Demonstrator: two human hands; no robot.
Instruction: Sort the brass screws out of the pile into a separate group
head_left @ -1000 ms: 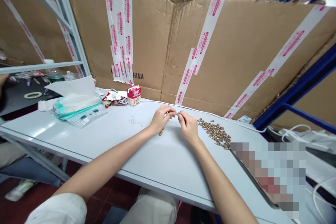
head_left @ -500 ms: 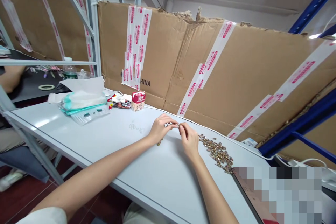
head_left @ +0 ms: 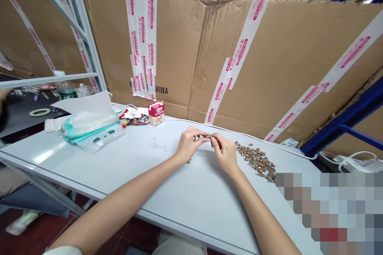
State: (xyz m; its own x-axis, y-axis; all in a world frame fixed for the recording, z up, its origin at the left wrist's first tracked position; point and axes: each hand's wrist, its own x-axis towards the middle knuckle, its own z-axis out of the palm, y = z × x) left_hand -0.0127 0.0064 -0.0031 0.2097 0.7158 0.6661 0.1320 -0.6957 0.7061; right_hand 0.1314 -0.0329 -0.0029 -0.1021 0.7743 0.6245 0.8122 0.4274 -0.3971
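Observation:
Over the white table [head_left: 167, 183], my left hand [head_left: 188, 144] is closed in a pinch on a strand of small gold-coloured metal pieces [head_left: 196, 138]. One end of the strand [head_left: 189, 161] hangs below that palm. My right hand [head_left: 225, 153] is closed too, its thumb and fingertips meeting the left fingertips at a small metal piece [head_left: 210, 136]. The fingers partly cover this piece, and its exact kind is too small to tell. Right of my right hand lies a loose pile of similar shiny gold-coloured pieces [head_left: 257, 161]. Small clear bits [head_left: 158, 146] lie left of my left hand.
A red and cream drink carton [head_left: 156, 114], snack wrappers [head_left: 134, 118] and a teal-edged plastic pack [head_left: 89, 121] stand at the back left. A taped cardboard wall [head_left: 179, 48] closes off the back. A blurred patch hides the right corner.
The view has tilted down and turned slightly, so things have shifted in the picture. Both hands keep their pinch on the small pieces, fingertips together.

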